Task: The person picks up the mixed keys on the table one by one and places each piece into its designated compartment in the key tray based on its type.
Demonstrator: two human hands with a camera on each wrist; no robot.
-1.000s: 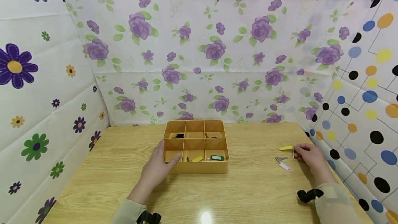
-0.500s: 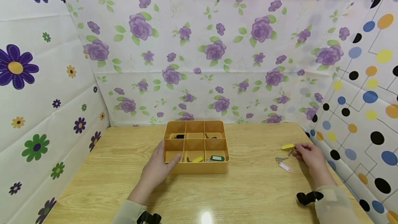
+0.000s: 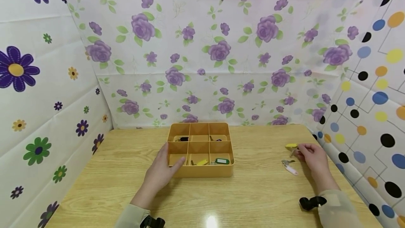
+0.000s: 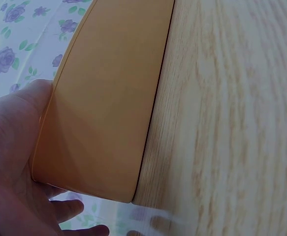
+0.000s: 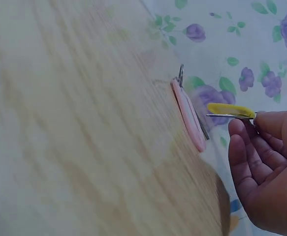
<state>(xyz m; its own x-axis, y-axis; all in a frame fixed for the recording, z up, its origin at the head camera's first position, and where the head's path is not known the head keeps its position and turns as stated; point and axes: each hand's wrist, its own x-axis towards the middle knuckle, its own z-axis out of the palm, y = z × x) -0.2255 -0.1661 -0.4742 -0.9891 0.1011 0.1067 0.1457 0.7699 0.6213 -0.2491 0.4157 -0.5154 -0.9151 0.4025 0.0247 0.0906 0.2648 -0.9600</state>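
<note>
My left hand (image 3: 161,166) rests at the front left corner of a tan six-compartment organizer box (image 3: 204,171). Its thumb lies over the front rim and its straight fingers lie along the left side; the left wrist view shows the thumb (image 4: 37,91) on the rim. At the right, my right hand (image 3: 313,157) pinches a key with a yellow tag (image 3: 291,146), raised off the table. In the right wrist view the yellow tag (image 5: 229,109) projects from thumb and fingers, the key's thin blade below it. A key with a pale pink tag (image 3: 290,169) lies just left of that hand.
Inside the box are a yellow-tagged key (image 3: 201,162) front middle, a green-tagged key (image 3: 222,161) front right, a black-fobbed key (image 3: 183,139) back left and a dark-fobbed key (image 3: 216,139) back right. Patterned sheets stand behind and beside the wooden table (image 3: 253,192).
My right hand has lifted and turned the yellow-tagged key slightly; the key now hangs nearer the tag. The left hand and the box have stayed in place.
</note>
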